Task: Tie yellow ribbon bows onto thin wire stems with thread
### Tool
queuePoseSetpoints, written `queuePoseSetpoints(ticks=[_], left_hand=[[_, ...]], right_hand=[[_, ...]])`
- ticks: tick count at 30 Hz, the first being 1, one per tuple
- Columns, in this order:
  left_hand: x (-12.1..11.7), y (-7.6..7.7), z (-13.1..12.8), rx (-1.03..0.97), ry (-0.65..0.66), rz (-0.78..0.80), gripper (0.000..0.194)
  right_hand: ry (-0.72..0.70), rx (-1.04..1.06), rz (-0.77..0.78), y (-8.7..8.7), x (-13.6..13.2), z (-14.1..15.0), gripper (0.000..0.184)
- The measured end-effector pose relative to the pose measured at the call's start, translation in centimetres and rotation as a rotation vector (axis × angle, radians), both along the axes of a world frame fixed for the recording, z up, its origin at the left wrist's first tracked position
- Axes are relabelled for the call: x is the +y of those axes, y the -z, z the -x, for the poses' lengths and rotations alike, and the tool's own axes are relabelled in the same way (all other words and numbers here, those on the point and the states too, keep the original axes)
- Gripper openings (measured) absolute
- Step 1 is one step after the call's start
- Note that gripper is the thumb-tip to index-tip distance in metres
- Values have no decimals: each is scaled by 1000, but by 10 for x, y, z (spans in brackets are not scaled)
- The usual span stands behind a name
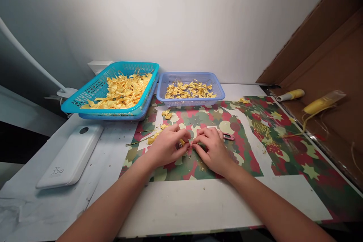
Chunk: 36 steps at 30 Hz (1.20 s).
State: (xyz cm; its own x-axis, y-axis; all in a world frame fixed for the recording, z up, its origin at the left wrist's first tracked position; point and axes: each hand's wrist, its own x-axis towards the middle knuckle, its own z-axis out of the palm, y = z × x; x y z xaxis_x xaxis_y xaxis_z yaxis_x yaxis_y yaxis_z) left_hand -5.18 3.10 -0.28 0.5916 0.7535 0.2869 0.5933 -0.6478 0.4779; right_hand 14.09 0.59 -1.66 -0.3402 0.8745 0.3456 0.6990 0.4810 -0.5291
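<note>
My left hand (169, 145) is closed around a small yellow ribbon bow, mostly hidden by the fingers, with a shiny round bit showing beside it. Close by on the right, my right hand (212, 147) pinches what seems to be a thin cord, the fingertips of both hands nearly meeting over the patterned sheet (195, 172). Behind my left hand lie yellow bows (153, 138) with gold cords stretching left. Another bow (166, 114) rests farther back. A pink-handled tool (229, 137) sticks out beyond my right hand, its other end hidden.
A teal basket (82, 100) heaped with yellow bows stands back left, stacked on a blue one. Beside it, a periwinkle basket (190, 102) holds corded bows. A white power bank (70, 157) lies left. Gold cord pieces (262, 130), yellow spools (323, 101) and cardboard (334, 53) are right.
</note>
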Motion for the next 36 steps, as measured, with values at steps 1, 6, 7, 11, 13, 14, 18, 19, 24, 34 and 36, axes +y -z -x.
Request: queuePoseSetpoints(ticks=[1,6,7,11,13,14,18,19,24,34,36], left_hand=[[0,0,1,0,4,-7,11],[2,-3,4,-18,20,-44,18],[2,-4,4,-23,20,-48,19],[1,-7,4,-45,45,-23,23],[0,-10,4,-49,71,20,22],[0,-11,4,-51,82,41,21],[2,-14,5,-43,139,99,21],[3,-15,6,-42,157,109,21],[4,-14,10,-51,201,169,19],[5,-14,14,-51,219,218,23],[4,-16,13,-76,206,205,27]], right_hand=[[6,5,0,0,0,0,12],[11,17,-2,0,1,1,11],[8,18,-4,0,1,2,11],[9,21,-11,0,1,2,11],[14,20,-13,0,0,2,12],[17,18,-13,0,0,2,12],[29,13,-13,1,1,2,14],[31,15,-13,1,2,2,13],[40,24,-9,2,3,2,13],[68,44,-12,3,5,1,11],[68,45,-12,3,5,1,11]])
